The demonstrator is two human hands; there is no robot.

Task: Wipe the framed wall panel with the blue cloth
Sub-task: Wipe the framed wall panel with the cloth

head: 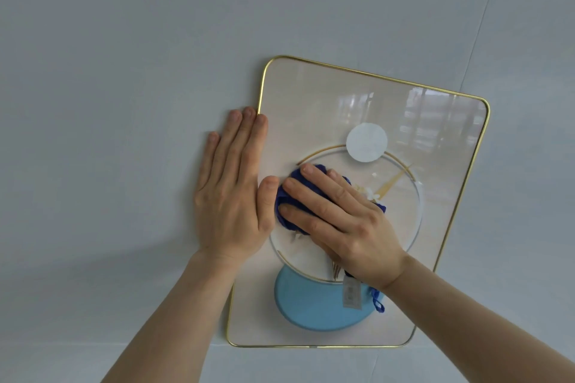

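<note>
While left hand (231, 196) lies flat, right hand (342, 221) presses blue cloth (287, 214).

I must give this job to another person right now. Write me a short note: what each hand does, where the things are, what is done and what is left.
Left hand: flat and open on the wall, over the left edge of the framed panel; it holds nothing.
Right hand: pressing the bunched blue cloth on the glass, in the left part of the large ring design; a white tag and loop hang below the wrist.
Done: wiping is under way in the middle; cleaned areas cannot be told.
Left: probably the top, right side, bottom and gold frame.
</note>
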